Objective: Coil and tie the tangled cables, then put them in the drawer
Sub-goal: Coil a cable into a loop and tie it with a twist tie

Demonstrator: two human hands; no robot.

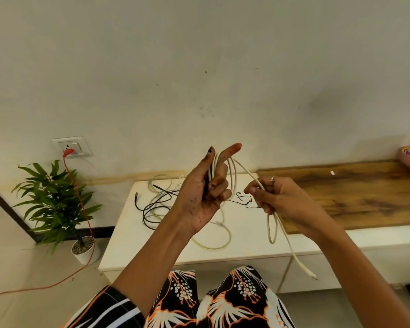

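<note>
White table (223, 254) against a pale wall carries the loose cables, and above it two hands work one white cable (232, 176). Several turns of it, about three though they overlap too much to count surely, are looped round the raised left hand (199, 192), whose lower fingers curl over the loops in a closed grip while the forefinger and thumb stand up. From there the strand crosses to the right hand (277, 197), which pinches it; below that hand one loop hangs, and the tail drops to a plug near the table's front edge. On the table lie one black cable (152, 209), one pale cable (213, 242) partly hidden behind the left wrist, and a thin black wire (242, 202) whose ends are hard to make out.
</note>
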